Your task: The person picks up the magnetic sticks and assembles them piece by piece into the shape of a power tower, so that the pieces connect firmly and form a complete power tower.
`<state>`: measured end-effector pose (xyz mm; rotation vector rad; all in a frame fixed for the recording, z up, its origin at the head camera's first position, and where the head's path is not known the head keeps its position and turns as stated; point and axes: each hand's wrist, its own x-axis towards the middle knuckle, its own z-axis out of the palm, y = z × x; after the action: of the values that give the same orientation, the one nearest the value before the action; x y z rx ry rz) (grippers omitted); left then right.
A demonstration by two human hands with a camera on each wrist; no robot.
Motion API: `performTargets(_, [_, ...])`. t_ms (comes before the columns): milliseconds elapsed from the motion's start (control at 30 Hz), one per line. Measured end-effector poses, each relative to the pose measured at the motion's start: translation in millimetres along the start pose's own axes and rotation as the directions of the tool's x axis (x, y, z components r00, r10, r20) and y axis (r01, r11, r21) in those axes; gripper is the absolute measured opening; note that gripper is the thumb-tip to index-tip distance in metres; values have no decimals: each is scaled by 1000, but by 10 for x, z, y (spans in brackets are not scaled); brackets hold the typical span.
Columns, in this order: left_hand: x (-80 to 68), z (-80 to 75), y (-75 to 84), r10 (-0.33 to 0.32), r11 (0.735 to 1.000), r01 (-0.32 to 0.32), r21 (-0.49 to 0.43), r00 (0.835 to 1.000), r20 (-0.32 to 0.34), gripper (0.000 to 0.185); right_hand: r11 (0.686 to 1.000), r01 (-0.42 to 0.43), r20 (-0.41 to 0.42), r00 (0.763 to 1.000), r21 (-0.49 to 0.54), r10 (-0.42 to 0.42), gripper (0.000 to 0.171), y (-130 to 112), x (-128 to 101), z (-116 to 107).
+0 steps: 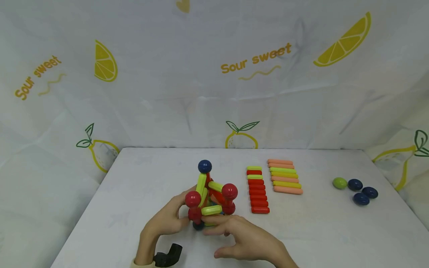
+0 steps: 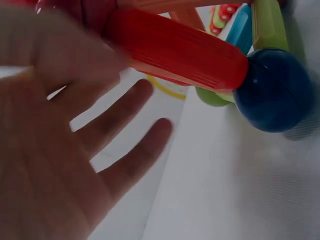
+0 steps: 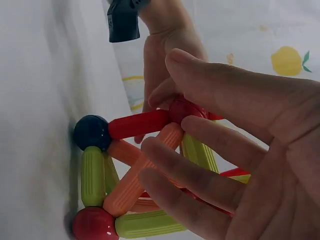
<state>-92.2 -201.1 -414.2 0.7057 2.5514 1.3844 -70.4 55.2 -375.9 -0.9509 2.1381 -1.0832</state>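
A frame of magnetic sticks and balls (image 1: 212, 210) stands on the table before me, with a blue ball (image 1: 205, 166) at its top and red balls (image 1: 229, 191) at several corners. My left hand (image 1: 164, 219) is beside its left side; in the left wrist view its blurred thumb overlaps a red stick (image 2: 180, 47) while other fingers spread out straight. Close to the front of the frame is my right hand (image 1: 244, 238), fingers extended and thumb apart. In the right wrist view, its fingertips overlap an orange stick (image 3: 132, 182) and a red ball (image 3: 186, 109); contact is unclear.
Right of the frame lie a column of short red and lime sticks (image 1: 257, 192) and a column of longer orange and yellow sticks (image 1: 285, 179). Farther right are a green ball (image 1: 340, 183) and several blue balls (image 1: 361, 199). A patterned white cloth (image 1: 201, 85) hangs behind the table.
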Motion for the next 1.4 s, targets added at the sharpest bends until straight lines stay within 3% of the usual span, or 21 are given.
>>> performTargets(100, [-19,6,8,-4,1000,4,-19,999,51,86,999,48,28,998,-17,-48,44,-25,-75,-50])
performTargets(233, [14,28,11,31,999,-31,-25,999,35,83,992,114,31,993,50,-115,39,34,-319,-272])
performTargets(333, [41,43,4,44,999,-44,-23,999,15,80,991,125,-57,991,48,-122,35,187,-562,-502])
performTargets(433, [38,51,-8,44,999,-44,-32,999,9,74,999,14,-233,972,-49,-25,33,410,-776,-730])
performTargets(500, [31,53,-13,41,998,-41,-39,999,7,64,980,-136,-384,921,-147,70,34,581,-881,-858])
performTargets(633, [22,56,-18,41,998,-41,-37,999,-2,48,872,-411,-623,764,-268,169,35,920,-956,-1010])
performTargets(700, [23,59,-20,32,999,-32,-40,999,-6,45,830,-478,-661,726,-287,189,34,1053,-936,-1027])
performTargets(867, [39,81,-29,46,998,-46,-36,999,-15,45,792,-534,-602,749,-297,279,31,1247,-806,-1011])
performTargets(1033, [58,91,-31,72,997,-73,-26,997,-39,49,759,-584,-589,733,-288,340,29,1272,-699,-956])
performTargets(1167, [66,76,-10,64,998,-65,-11,996,-61,56,767,-562,-587,747,-309,312,28,1297,-663,-917])
performTargets(1300, [55,34,-7,112,994,-110,28,988,-110,57,774,-533,-567,774,-341,282,25,1337,-639,-867])
performTargets(1400, [24,-19,0,158,986,-145,81,969,-189,53,766,-556,-560,765,-324,318,24,1305,-621,-832])
